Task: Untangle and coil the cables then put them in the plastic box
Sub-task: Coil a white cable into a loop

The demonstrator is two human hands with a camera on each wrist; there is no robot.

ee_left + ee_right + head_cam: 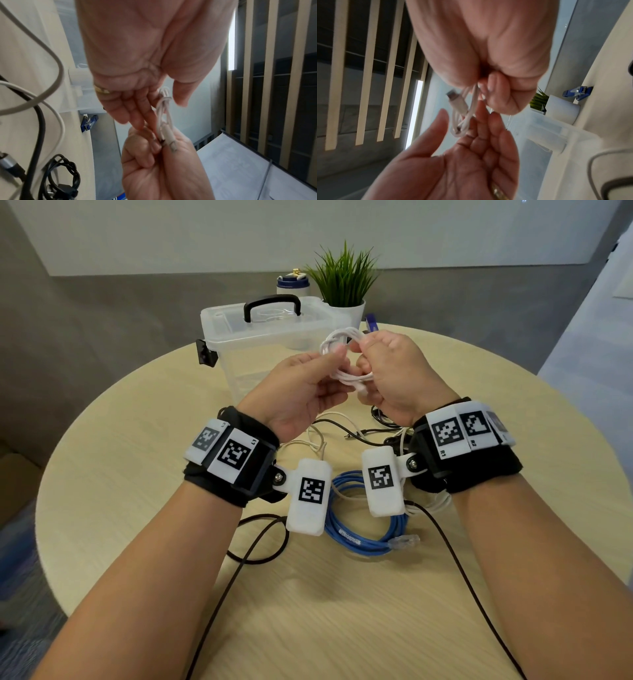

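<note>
A small coil of white cable (334, 340) is held up in the air in front of the clear plastic box (239, 347). My right hand (390, 364) grips the coil's right side with curled fingers. My left hand (308, 385) lies against its left side with fingers nearly straight. In the right wrist view the white cable (464, 119) hangs below my right hand (488, 40), one plug (457, 102) sticking out, and the left hand (462, 162) is flat, thumb apart from the coil. In the left wrist view the coil (164, 108) runs between my left hand (145, 54) and thumb.
The box has its lid on, with a black handle (272, 302). On the round table (137, 440) lie a blue cable (356, 529), black cables (260, 539) and a cream cable (318, 433). Behind the box stand a potted plant (344, 282), a bottle (293, 284) and a blue stapler (371, 323).
</note>
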